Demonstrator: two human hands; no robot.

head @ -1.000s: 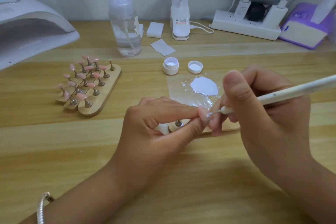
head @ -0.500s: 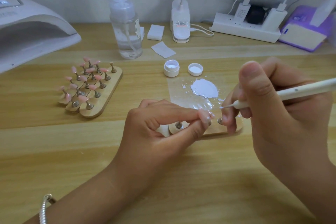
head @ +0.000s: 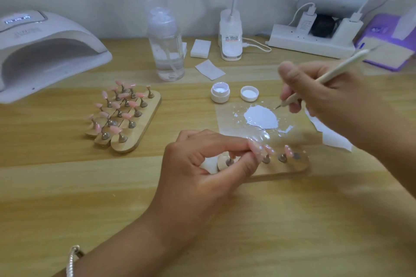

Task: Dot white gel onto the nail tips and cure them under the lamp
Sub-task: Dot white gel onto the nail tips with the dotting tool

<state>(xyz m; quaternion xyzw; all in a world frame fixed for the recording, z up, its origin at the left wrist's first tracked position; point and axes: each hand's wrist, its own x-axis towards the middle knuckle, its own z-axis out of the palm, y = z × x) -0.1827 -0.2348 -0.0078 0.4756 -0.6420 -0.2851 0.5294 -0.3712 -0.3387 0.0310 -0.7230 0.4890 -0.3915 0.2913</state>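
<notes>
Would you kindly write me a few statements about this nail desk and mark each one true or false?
1. The right hand grips the dotting pen, its tip beside the white gel puddle. True.
2. The gel jar is capped. False: it is open, its lid lying beside it.
3. The left hand pinches a nail tip above the wooden stand. True.
4. The curing lamp stands on the desk's right. False: it stands far left.
5. The pump bottle lies on its side. False: it stands upright.
</notes>
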